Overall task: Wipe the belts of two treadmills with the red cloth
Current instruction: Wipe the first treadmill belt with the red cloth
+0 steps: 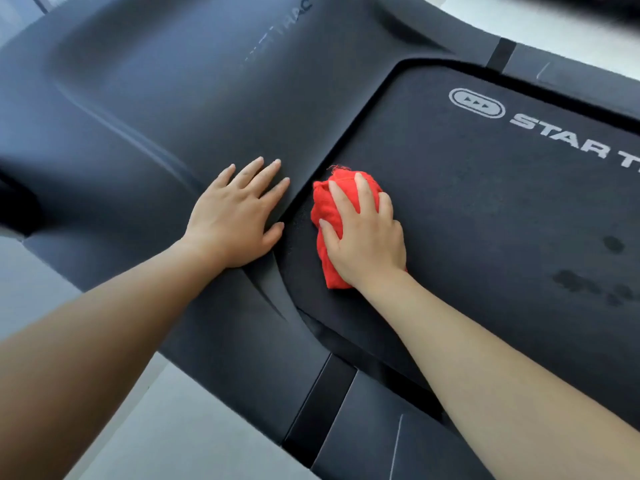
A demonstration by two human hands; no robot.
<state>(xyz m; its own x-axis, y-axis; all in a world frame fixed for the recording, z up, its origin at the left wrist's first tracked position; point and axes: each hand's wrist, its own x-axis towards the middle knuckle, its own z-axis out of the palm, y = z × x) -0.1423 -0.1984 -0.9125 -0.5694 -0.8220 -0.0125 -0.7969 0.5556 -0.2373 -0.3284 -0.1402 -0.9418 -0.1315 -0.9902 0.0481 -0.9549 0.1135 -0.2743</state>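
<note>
Wiping was judged under way: the red cloth (323,209) was gripped by the right hand (363,237) at the belt (485,209)'s left edge, the left hand (235,213) laid flat on the hood (166,98); rightward strokes were called for next

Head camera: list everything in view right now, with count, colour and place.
red cloth: one, red, bunched on the belt near its corner, under the right hand
belt: one, black, right half of the view
lettering: one logo, white, on the belt at upper right
spots: a few, dark, on the belt at the right edge
cover: one, dark grey, upper left, beside the belt
side rails: two, dark grey, top right and bottom
floor: pale grey, lower left
left hand: one, flat on the cover, fingers spread
right hand: one, holds the cloth against the belt, fingers curved over it
</note>
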